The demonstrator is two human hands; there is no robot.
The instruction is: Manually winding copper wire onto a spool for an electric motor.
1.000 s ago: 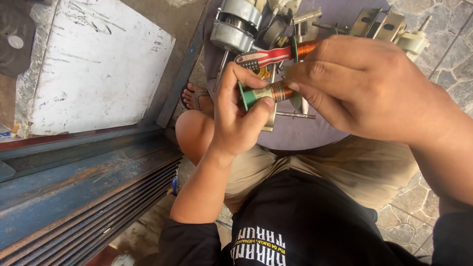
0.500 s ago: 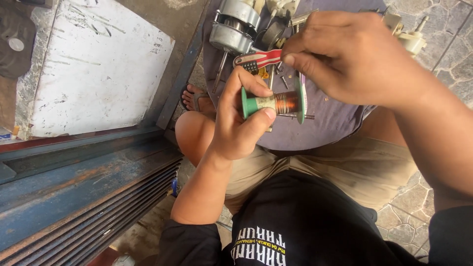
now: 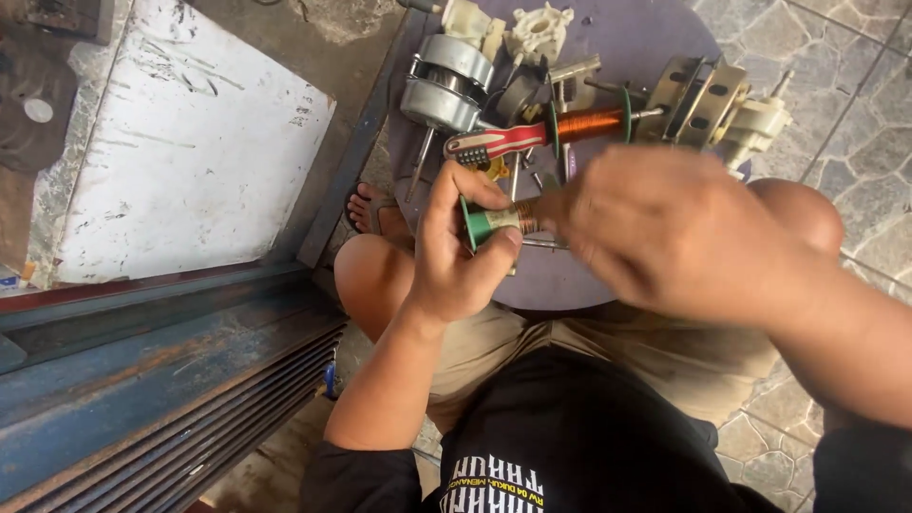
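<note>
**Two hands on one small green spool**

Two bare hands meet over a round purple tray [image 3: 570, 285] resting on the seated person's knees. The left hand [image 3: 461, 256] grasps a small green spool [image 3: 494, 221], thumb and fingers wrapped around its near end; its label is a pale band around the barrel, its print too small to make out. The right hand [image 3: 684, 228] is blurred, its fingers gathered at the spool's right end; whether it grips the spool or only touches it I cannot tell.

On the tray beyond the hands lies one larger spool of copper wire [image 3: 591, 123] with green flanges, lying on its side. Just left of it rests one tool with a red handle [image 3: 499, 142], touching the copper spool's end. Far left on the tray sits one grey metal motor [image 3: 445, 84], round and banded. At the far edge I count two cream plastic parts [image 3: 537, 30], and at the far right one cream gear housing [image 3: 755, 123] beside metal brackets [image 3: 698, 95].

To the left on the ground lies one white, scuffed board [image 3: 180, 142], rectangular, with faint dark scribbles. Nearer, a blue metal rail [image 3: 142, 380] runs across.
</note>
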